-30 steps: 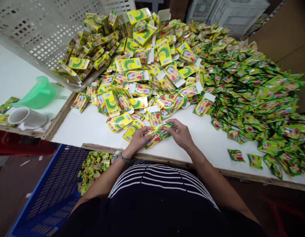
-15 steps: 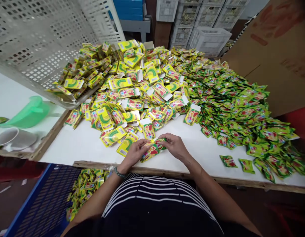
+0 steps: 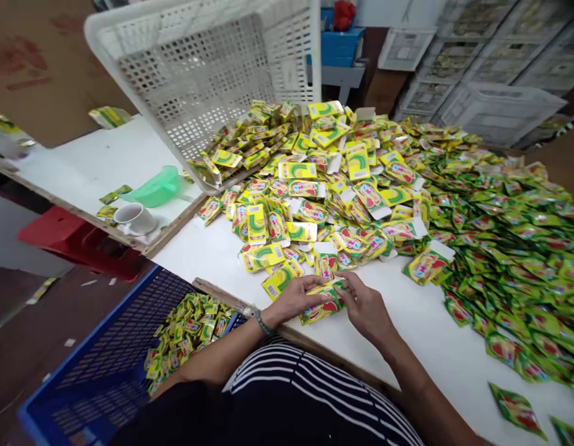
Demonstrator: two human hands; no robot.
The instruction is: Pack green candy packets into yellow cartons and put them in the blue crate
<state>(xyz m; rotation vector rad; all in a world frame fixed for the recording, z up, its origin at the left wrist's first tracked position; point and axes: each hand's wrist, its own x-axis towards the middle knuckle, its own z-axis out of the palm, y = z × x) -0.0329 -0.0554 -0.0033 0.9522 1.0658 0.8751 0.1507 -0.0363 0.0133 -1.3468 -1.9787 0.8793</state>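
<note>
My left hand is closed around a small yellow and green printed box, which lies low over the white table near its front edge. The fingers of my right hand pinch at the right end of that same box, by its end flap. Whether a packet sits inside the box cannot be seen. Just beyond my hands spreads a heap of similar boxes, many with white end flaps standing open. To the right lies a large pile of green sealed packets, and one loose packet rests nearer the front.
A white perforated crate lies tipped on its side, boxes spilling from it. Left of it are a green scoop and a white cup. Below the table edge stands a blue basket holding filled-looking boxes. A red stool is at left.
The view has swung to the left. The green packet between my right fingers at the box's end no longer shows; those fingers are now at the end flap. My left hand still holds the box.
</note>
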